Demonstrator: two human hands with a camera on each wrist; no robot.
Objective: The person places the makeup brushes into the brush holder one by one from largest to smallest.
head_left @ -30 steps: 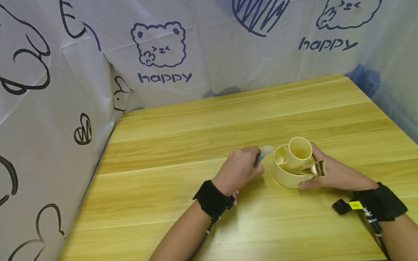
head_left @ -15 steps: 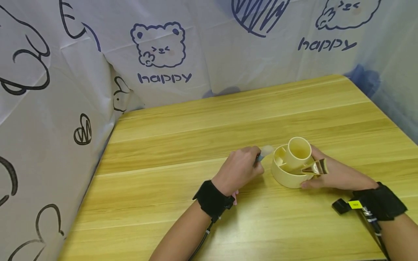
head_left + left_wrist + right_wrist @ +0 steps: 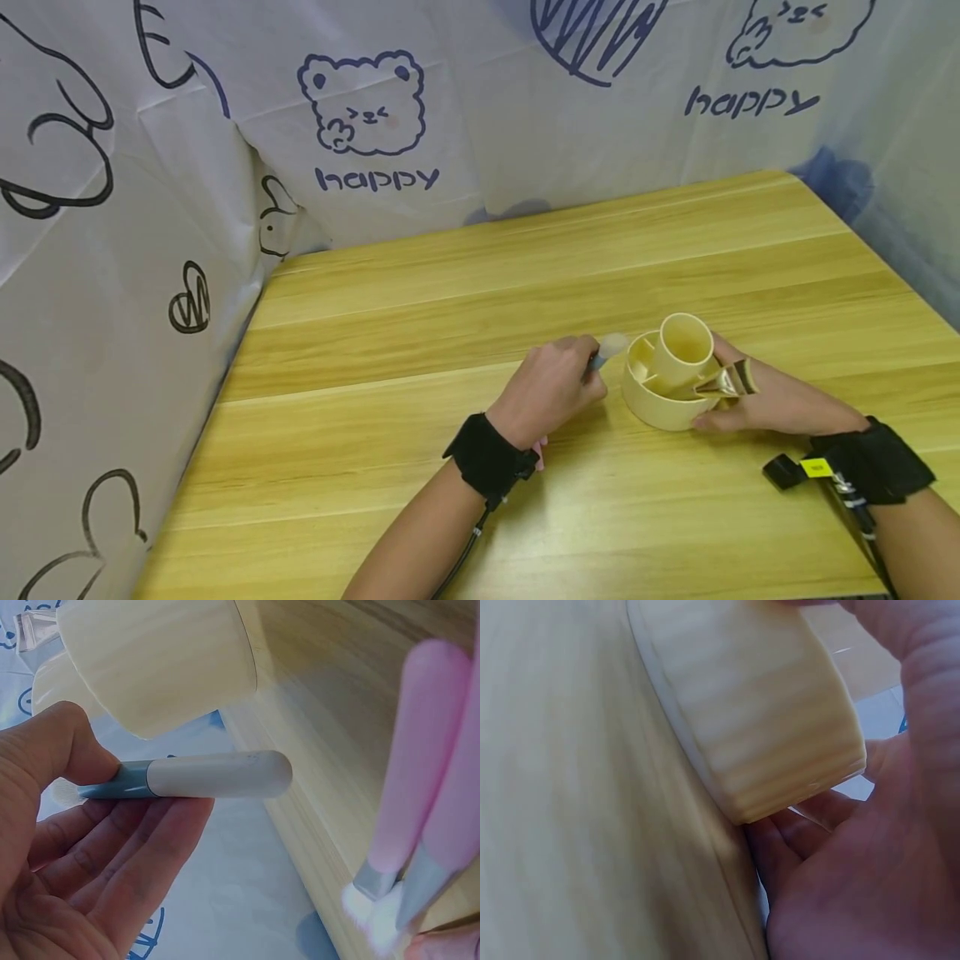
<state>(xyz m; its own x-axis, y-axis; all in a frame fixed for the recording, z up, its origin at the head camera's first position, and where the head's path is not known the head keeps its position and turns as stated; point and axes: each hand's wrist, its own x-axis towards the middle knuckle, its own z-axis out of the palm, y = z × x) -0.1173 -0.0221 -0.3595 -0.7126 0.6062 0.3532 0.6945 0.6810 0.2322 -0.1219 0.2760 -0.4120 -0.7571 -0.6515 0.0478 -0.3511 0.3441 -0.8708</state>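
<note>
My left hand (image 3: 551,387) pinches a makeup brush (image 3: 217,775) between thumb and fingers. The brush has a white rounded handle and a blue-grey ferrule; its pale bristles (image 3: 614,344) point toward the holder in the head view. With thumb in front and fingers behind, my right hand (image 3: 772,396) grips a round cream brush holder (image 3: 660,411) on the table. A taller cup (image 3: 678,367) rises from the holder's middle, with divided compartments around it. Leaning out over the rim on the right is a shiny gold flared piece (image 3: 727,382), its lower end hidden inside.
Two pink-handled brushes (image 3: 427,757) lie on the wooden table (image 3: 420,333) near my left wrist, mostly hidden by it in the head view. A white cloth (image 3: 487,117) with drawn figures hangs behind and at the left. Cables run from both black wrist bands.
The holder has turned slightly in my right hand, and the gold piece has swung a little to the right. My left hand and its brush stay in place.
</note>
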